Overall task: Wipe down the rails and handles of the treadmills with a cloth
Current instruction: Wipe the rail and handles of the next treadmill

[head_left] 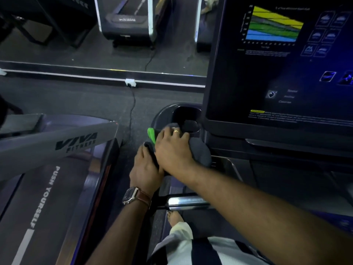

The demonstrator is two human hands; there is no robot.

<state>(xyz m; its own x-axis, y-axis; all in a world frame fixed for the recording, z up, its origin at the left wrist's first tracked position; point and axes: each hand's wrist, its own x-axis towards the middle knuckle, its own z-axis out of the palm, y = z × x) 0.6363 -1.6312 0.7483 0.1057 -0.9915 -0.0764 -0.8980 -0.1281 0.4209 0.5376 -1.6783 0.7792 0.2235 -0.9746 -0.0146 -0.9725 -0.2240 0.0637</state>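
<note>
Where the treadmill's left console corner curves into a dark cup holder [186, 113], the right hand [172, 150] lies spread over a grey cloth [200, 153], fingers fairly straight and pressing it down onto the console edge; a ring shows on one finger. Its grip is wide and flat on the cloth, not curled round it. Just below and left of that grip, touching it, the left hand [146, 170] pinches the near fold of the same cloth between thumb and fingers, a narrow grip holding fabric. A watch [131, 196] on a brown strap sits on the left wrist. A bright green item [151, 135] pokes out at the cloth's upper left edge, just beyond the right fingers; what it is cannot be told. Right of the grips rises the big console screen [277, 60], its lower rim close above the cloth, so room that way is tight. Below the grips a chrome handle [188, 202] runs sideways, partly hidden by the right forearm. Left of the grips lies an open strip of dark floor [95, 98] with a power cable [132, 106], then a neighbouring treadmill's grey rail [57, 144] marked VIVA FITNESS.
</note>
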